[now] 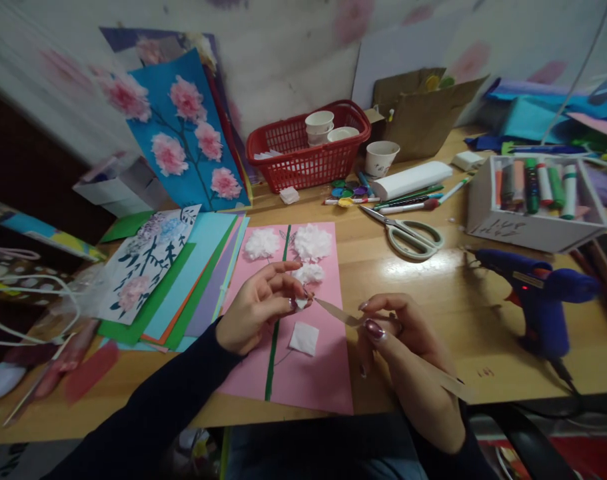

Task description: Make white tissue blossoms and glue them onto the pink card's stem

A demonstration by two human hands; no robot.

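Note:
My left hand (260,307) is closed in a pinch on a small piece of white tissue paper (301,303), above the pink card (328,380). In my right hand (408,353) lies a long, flat, pale stick with a pointed end (338,313); its tip reaches close to the left fingertips, and I cannot tell whether it touches the tissue. A dark green stripe (272,360) runs down the card. Fluffy white paper flowers (312,243) sit on its upper part. Lower down lies a flat white tissue square (304,338).
Scissors (416,237) and a blue glue gun (538,287) lie to the right, below a box of markers (528,223). A red basket (303,167) and paper cup (382,158) stand behind. Coloured sheets (198,267) are stacked left, near a blue flower picture (183,127).

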